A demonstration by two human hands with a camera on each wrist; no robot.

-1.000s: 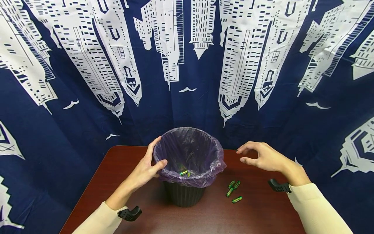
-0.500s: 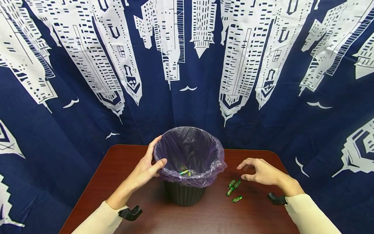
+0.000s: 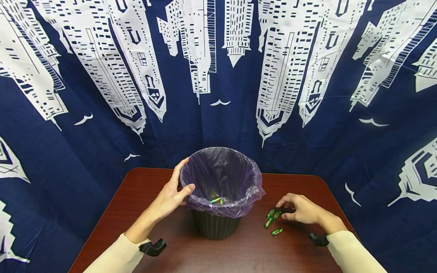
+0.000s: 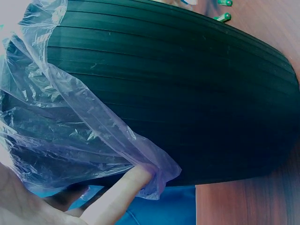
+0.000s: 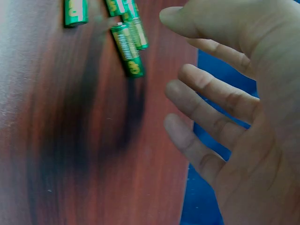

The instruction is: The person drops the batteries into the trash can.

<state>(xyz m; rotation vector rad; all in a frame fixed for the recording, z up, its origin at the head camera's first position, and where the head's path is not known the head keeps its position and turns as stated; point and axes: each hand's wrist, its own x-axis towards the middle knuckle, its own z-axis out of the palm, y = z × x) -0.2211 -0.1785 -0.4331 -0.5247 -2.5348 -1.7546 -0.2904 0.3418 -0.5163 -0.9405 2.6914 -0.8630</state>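
A black ribbed trash bin stands upright on the table, lined with a thin purple bag folded over its rim. My left hand grips the bin's left rim, thumb over the top and the other fingers along the outside. In the left wrist view a fingertip presses the bag near the bin's side. Green batteries lie inside the bin. Right of it, three green batteries lie together, with another battery nearer me. My right hand, fingers loosely bent and holding nothing, is just right of the cluster.
The reddish-brown wooden table has rounded far corners. A dark blue cloth printed with white upside-down buildings hangs behind it. Each wrist wears a black camera mount, such as the left mount.
My right hand has come down and slightly left, from above the table's far right to beside the batteries. My left hand keeps its grip on the bin, which has not moved.
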